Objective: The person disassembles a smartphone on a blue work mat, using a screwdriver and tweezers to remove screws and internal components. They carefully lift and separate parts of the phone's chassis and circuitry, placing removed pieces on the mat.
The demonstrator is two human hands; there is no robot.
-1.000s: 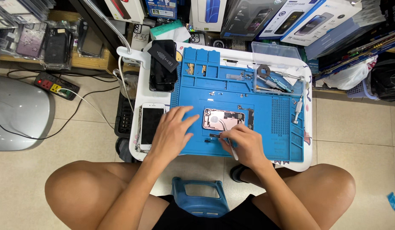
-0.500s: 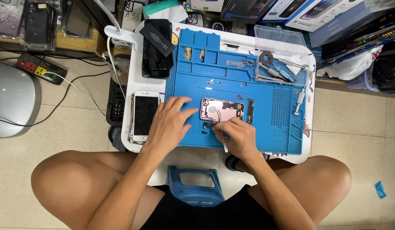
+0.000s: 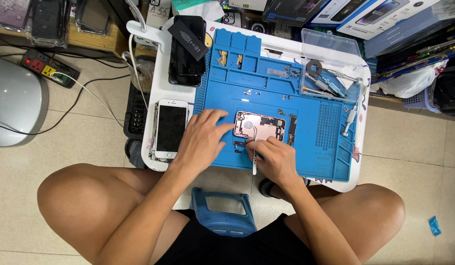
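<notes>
My left hand lies flat, steadying the opened phone; my right hand grips tweezers above it, needing a fine, steady pick.

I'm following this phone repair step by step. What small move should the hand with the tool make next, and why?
Probably ease the thin metal tweezers in the right hand slightly deeper into the opened pink phone body, since their tip sits at its lower edge while the left hand steadies it.

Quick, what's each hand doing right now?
Left hand: open, fingers resting on the opened phone.
Right hand: closed on a thin tool.
</notes>
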